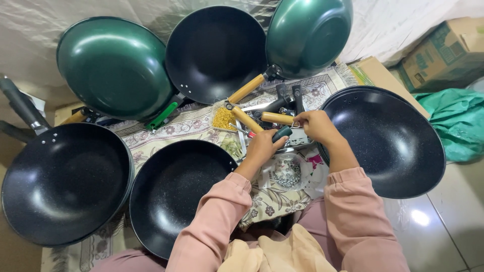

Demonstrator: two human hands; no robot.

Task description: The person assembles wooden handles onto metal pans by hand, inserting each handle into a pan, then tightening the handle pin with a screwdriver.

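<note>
Handle [276, 118], wooden and lying crosswise, sits near the middle of the patterned cloth [166, 132], just left of the right hand [317, 126]; that hand is curled closed with its fingertips pinched at the handle's metal end, though what small part it pinches is too tiny to tell; the left hand [262, 147] is wrapped shut around a dark-gripped tool [282, 133], whose grip pokes out toward the handle; both arms wear pink sleeves [222, 211].

Just below the handle lies a clear bag of silver screws [287, 174], and to its left a small heap of yellow bits [223, 118] and a second wooden handle [246, 119] set at a slant; black handles [290, 95] lie just above it.

Pans ring the handle: a black speckled wok [388, 141] touching the right forearm on the right; another black wok [176, 194] below and left, under the left arm; a larger black one [63, 184] far left; a black pan [214, 53] propped up above; two green pans turned bottom-out, one [113, 65] upper left, one [307, 35] above with a wooden handle fitted; a cardboard box [443, 50] and green bag [456, 121] lie far right.
</note>
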